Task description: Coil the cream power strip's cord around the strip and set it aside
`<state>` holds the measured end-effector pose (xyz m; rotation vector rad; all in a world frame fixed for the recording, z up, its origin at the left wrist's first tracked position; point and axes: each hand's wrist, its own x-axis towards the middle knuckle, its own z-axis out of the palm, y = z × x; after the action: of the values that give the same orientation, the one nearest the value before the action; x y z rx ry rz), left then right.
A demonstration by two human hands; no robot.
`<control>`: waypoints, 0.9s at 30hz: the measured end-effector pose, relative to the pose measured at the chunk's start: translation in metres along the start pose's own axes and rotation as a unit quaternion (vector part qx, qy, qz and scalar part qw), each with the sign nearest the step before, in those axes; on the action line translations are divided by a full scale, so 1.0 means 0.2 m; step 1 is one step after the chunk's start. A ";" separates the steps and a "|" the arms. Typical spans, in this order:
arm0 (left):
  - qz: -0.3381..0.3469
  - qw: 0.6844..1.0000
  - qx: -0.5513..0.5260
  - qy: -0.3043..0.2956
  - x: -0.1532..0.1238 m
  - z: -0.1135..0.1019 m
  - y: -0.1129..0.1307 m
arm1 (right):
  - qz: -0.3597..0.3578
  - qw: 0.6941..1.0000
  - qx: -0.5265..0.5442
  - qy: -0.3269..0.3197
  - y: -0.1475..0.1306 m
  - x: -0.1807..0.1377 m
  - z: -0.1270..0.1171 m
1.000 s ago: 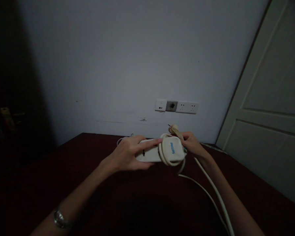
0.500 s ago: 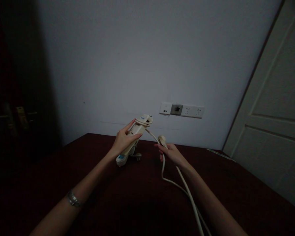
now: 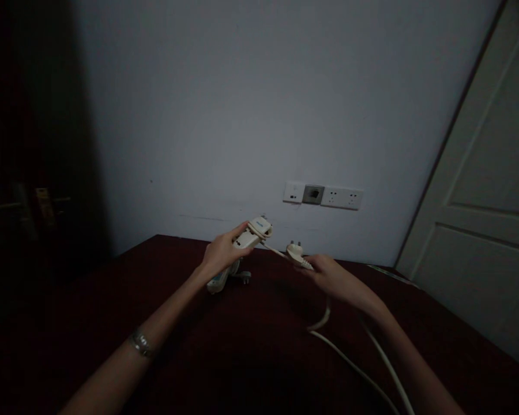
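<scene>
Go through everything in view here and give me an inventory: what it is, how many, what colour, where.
Power strip: one, white, in the left hand
Large plug: one, off-white, in the right hand, prongs up
Small plug: one, pale, beside the strip's lower end
Cord: count unclear, off-white, around the strip's upper end and trailing bottom right
Wall plates: four, three white and one grey, in a row on the wall
Wall: one, grey-blue, behind
Table: one, dark red, below
Door: one, pale, right
Wristband: one, silver, left wrist
Hands: two, bare, centre
</scene>
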<state>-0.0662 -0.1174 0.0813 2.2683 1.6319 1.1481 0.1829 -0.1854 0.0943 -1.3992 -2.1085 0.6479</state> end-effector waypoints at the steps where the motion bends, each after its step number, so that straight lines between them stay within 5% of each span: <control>1: 0.003 0.999 0.031 -0.012 -0.01 0.01 0.02 | -0.023 0.999 -0.033 0.007 -0.03 -0.03 -0.01; 11: 0.106 0.970 0.113 -0.186 -0.11 0.07 0.15 | -0.068 0.969 -0.233 0.036 -0.20 -0.19 -0.08; 20: 0.306 0.914 0.104 -0.244 -0.23 0.06 0.25 | -0.167 0.979 -0.097 -0.061 -0.15 -0.21 -0.20; 27: 0.409 0.866 0.112 -0.264 -0.34 0.02 0.38 | -0.143 0.982 0.008 -0.121 -0.10 -0.19 -0.20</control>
<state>-0.0141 -0.2054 0.0828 3.1578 0.6055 0.3084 0.2091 -0.2244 0.1314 -1.0209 -2.4262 0.7450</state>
